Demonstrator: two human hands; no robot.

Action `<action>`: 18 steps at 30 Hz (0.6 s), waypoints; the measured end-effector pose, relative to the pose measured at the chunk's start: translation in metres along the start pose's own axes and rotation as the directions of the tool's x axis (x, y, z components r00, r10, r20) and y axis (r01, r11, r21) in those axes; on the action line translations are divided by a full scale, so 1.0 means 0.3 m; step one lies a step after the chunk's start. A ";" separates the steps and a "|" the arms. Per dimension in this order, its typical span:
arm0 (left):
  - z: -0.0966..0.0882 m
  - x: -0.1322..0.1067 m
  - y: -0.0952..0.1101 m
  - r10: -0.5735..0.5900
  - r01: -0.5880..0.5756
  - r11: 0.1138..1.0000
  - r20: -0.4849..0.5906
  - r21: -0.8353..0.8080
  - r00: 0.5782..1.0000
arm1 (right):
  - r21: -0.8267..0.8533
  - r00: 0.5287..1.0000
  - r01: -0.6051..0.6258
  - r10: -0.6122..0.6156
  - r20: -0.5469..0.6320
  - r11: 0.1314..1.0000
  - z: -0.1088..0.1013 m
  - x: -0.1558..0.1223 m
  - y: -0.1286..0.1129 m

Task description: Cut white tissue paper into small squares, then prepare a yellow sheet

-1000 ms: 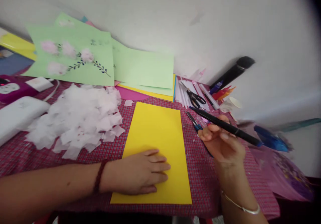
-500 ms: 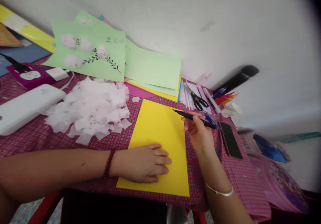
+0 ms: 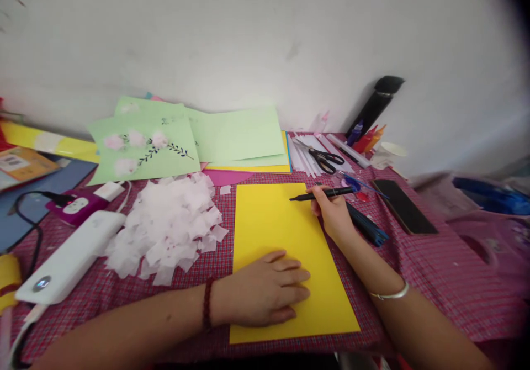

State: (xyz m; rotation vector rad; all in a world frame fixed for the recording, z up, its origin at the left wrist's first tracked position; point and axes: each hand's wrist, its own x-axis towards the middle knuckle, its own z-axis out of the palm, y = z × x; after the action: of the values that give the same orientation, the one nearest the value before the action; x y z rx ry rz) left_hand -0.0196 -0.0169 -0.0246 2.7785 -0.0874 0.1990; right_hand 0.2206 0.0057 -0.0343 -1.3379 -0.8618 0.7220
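A yellow sheet of paper (image 3: 273, 221) lies on the red checked tablecloth (image 3: 434, 281) in front of me. My left hand (image 3: 269, 290) rests flat on its lower part, fingers stretched out. My right hand (image 3: 333, 212) is closed on a black pen (image 3: 323, 194) at the sheet's upper right edge. The pen lies nearly level, its tip pointing left over the yellow paper.
A heap of white tissue squares (image 3: 165, 226) lies left of the sheet. Green sheets (image 3: 236, 132), one with pink flowers (image 3: 143, 146), lean at the wall. Scissors (image 3: 325, 160), markers (image 3: 366, 138), a black tube (image 3: 375, 105), a phone (image 3: 403, 212) and a white power bank (image 3: 70, 259) surround it.
My right hand has carried the pen from right of the sheet to its upper right edge, tip now over the paper. The left hand has stayed flat on the sheet. The view has shifted.
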 end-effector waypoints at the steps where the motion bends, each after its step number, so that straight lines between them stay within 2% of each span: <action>1: -0.002 0.001 0.001 0.001 -0.001 1.000 0.004 0.008 1.000 | -0.006 1.000 0.007 -0.007 0.016 1.000 -0.001 0.000 -0.002; 8: -0.004 -0.005 0.005 0.025 -0.024 0.998 -0.004 0.063 1.000 | -0.103 0.985 0.068 -0.050 0.168 0.992 -0.015 -0.025 -0.005; 13: 0.003 -0.007 0.008 0.022 -0.019 0.994 -0.026 0.106 0.999 | -0.275 0.985 0.140 -0.107 0.132 0.951 -0.030 -0.046 -0.002; 18: 0.007 -0.002 0.017 -0.009 0.009 0.995 -0.002 0.101 1.000 | -0.325 0.991 0.098 -0.061 0.121 0.941 -0.055 -0.054 0.007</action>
State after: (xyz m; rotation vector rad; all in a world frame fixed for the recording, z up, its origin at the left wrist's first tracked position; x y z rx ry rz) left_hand -0.0204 -0.0224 -0.0248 2.8789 -0.0666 0.2092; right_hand 0.2265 -0.0164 -0.0387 -1.5600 -1.1569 0.6083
